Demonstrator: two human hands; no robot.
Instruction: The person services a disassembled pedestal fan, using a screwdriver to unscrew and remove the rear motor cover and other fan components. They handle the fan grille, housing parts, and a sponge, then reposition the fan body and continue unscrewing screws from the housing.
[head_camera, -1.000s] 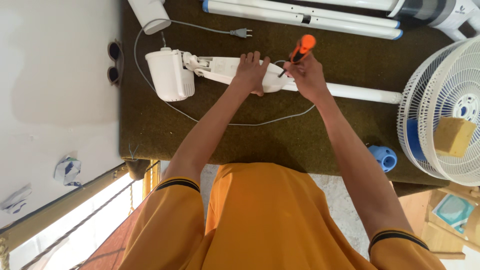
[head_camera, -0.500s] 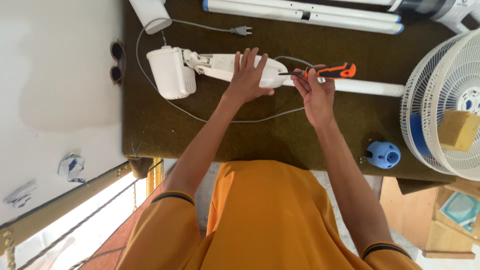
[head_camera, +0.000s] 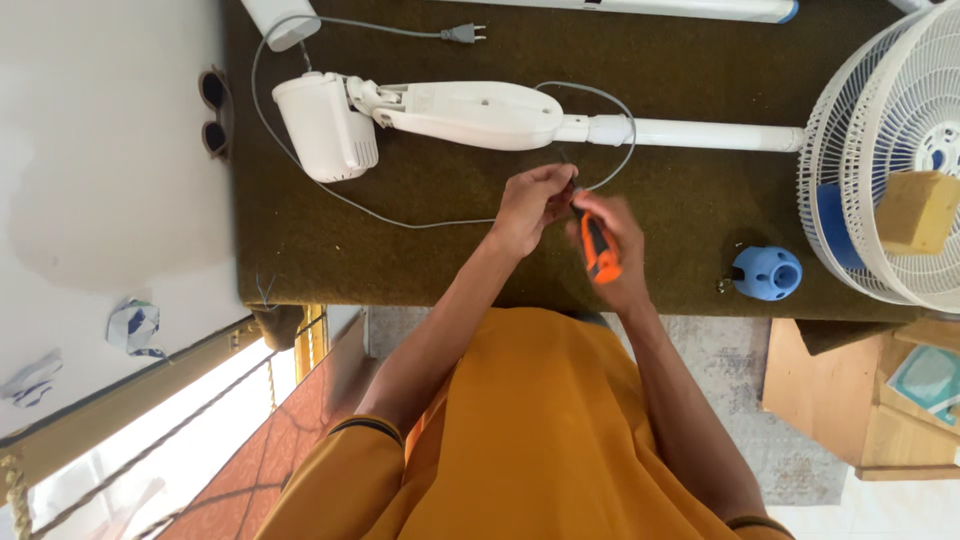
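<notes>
On the dark green bench (head_camera: 330, 250), we have pulled both hands back from the fan neck (head_camera: 470, 112). Our right hand (head_camera: 612, 240) is clamped round the orange screwdriver (head_camera: 598, 250); our left hand (head_camera: 535, 205) now pinches at its tip, perhaps on a freed screw. The neck lies just beyond, untouched.

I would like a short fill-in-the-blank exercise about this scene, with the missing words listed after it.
1. The right hand grips a screwdriver with an ____ and black handle.
2. The left hand pinches at the screwdriver's ____.
3. The white plastic fan motor housing and pole lie on the ____ green table cover.
4. The small rounded plastic cap near the white fan grille is ____.

Missing words: orange; tip; dark; blue
</notes>
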